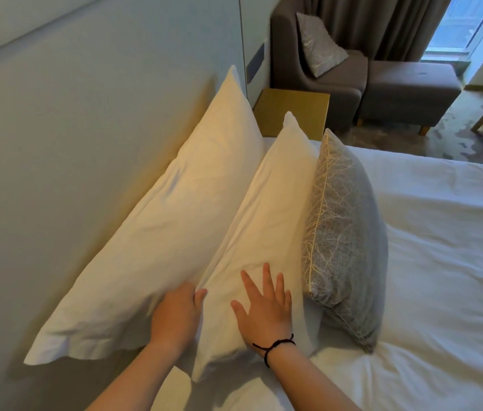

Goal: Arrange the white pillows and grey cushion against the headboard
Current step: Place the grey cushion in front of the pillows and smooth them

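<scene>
Your left hand (176, 314) is curled over the near corner of the large white pillow (157, 232), fingers tucked into the seam between it and the smaller white pillow (259, 232) just to its right; whether it truly grips the fabric, I cannot tell. Your right hand (264, 310) is spread open, palm flat on that smaller pillow's face. Beyond your right hand's fingertips, the grey woven cushion with pale stitching (344, 235) stands on edge, leaning on the smaller pillow. The big pillow rests against the pale padded headboard (80, 129), all three stacked in a row on the white bed (441, 262). Careful: press too hard and the smaller pillow could slide forward, and the cushion, balanced on its edge, may topple onto the sheet.
</scene>
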Motion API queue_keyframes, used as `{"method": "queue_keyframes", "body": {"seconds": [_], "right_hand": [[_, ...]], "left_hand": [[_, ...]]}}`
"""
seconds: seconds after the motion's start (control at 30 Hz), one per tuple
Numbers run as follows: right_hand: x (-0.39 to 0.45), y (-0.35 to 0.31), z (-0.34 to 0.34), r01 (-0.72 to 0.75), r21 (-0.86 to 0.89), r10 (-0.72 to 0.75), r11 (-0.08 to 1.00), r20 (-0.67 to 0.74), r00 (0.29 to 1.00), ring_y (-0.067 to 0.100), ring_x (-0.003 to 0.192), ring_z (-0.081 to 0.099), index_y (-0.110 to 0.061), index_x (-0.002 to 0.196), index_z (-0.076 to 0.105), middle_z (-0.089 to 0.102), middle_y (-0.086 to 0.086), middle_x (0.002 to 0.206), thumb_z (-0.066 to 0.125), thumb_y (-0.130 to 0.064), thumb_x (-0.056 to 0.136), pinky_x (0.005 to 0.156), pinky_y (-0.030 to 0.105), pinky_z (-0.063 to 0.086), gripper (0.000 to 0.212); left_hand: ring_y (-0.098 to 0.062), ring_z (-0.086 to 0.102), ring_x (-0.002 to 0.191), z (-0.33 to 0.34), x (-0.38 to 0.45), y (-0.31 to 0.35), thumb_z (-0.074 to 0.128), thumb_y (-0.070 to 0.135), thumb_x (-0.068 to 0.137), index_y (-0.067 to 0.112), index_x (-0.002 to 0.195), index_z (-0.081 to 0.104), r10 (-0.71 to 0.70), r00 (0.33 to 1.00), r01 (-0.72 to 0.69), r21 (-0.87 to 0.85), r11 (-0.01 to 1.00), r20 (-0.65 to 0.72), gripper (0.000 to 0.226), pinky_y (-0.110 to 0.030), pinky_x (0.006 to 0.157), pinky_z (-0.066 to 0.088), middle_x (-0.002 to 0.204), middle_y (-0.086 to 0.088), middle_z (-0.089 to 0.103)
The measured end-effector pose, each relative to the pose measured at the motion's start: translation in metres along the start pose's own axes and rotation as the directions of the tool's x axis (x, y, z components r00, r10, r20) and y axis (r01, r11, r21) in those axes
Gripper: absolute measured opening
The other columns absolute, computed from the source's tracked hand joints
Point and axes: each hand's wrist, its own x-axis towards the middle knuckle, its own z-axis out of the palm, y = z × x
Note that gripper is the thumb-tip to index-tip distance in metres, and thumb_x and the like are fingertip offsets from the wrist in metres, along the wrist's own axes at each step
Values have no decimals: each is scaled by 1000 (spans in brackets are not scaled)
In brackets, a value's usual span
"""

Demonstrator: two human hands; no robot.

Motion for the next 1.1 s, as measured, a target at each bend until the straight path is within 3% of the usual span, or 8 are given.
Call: {"method": "queue_keyframes", "body": {"seconds": [0.23, 0.43, 0.57, 0.67, 0.77, 0.87, 1.0, 1.1], "right_hand": [[38, -22, -22, 382, -403, -301, 831, 251, 920, 31, 149, -5, -30, 145, 35, 14, 0, 162, 28, -44, 100, 116, 60, -3, 47], [110, -37, -86, 516, -639, -179, 570, 516, 838, 28, 139, 31, -27, 137, 48, 45, 1, 147, 33, -41, 99, 112, 60, 12, 43], [155, -41, -119, 593, -663, -99, 457, 624, 775, 26, 141, 31, -30, 144, 40, 37, -4, 154, 28, -47, 102, 112, 58, 16, 48], [184, -36, -129, 614, -671, -96, 416, 639, 764, 25, 143, 29, -38, 146, 36, 36, -7, 154, 26, -53, 100, 114, 59, 11, 49], [218, -20, -145, 564, -698, -109, 442, 582, 806, 24, 142, 28, -43, 141, 43, 41, -9, 151, 24, -53, 100, 113, 60, 12, 46], [252, -1, -167, 525, -727, -123, 443, 530, 839, 24, 144, 24, -39, 141, 43, 41, -3, 151, 23, -41, 103, 114, 58, 12, 43], [290, 11, -191, 521, -807, -208, 279, 478, 853, 28, 126, 45, -28, 137, 44, 51, 4, 138, 34, -29, 102, 107, 52, 32, 37], [312, 13, -201, 532, -832, -198, 155, 502, 842, 29, 129, 43, -31, 143, 36, 48, 3, 141, 53, -15, 92, 108, 51, 33, 56]], "left_hand": [[-13, 55, 60, 18, -34, -35, 58, 41, 94, 21, 65, 52, -139, 985, 161, -250, 955, 104, 37, -34, 57, 44, 61, 4, 60], [-10, 55, 64, 14, -43, -43, 52, 46, 92, 29, 74, 50, -148, 987, 147, 20, 989, 60, 25, -31, 50, 38, 66, 10, 59], [-13, 59, 88, 18, -39, -13, 47, 47, 93, 36, 93, 53, -4, 1000, 6, -147, 989, 14, 13, -35, 70, 50, 93, 15, 60], [-17, 51, 125, 32, -26, 21, 42, 59, 94, 34, 134, 50, 57, 984, -3, -309, 951, 166, 48, -37, 101, 44, 136, 9, 55], [-17, 36, 141, 45, -13, 46, 41, 74, 84, 32, 151, 26, 79, 942, 51, -372, 927, 326, 80, -44, 112, 36, 157, 9, 35], [-18, 39, 139, 52, -4, 59, 43, 81, 74, 37, 151, 18, 27, 950, 77, -316, 946, 312, 92, -43, 108, 40, 155, 11, 36], [-19, 50, 130, 57, 5, 69, 38, 89, 68, 41, 146, 25, -54, 965, 124, -265, 956, 257, 93, -41, 99, 45, 146, 13, 48], [-21, 59, 116, 56, 10, 73, 28, 90, 73, 36, 135, 43, -45, 971, 74, -120, 990, 234, 84, -39, 89, 48, 130, 8, 61]]}}
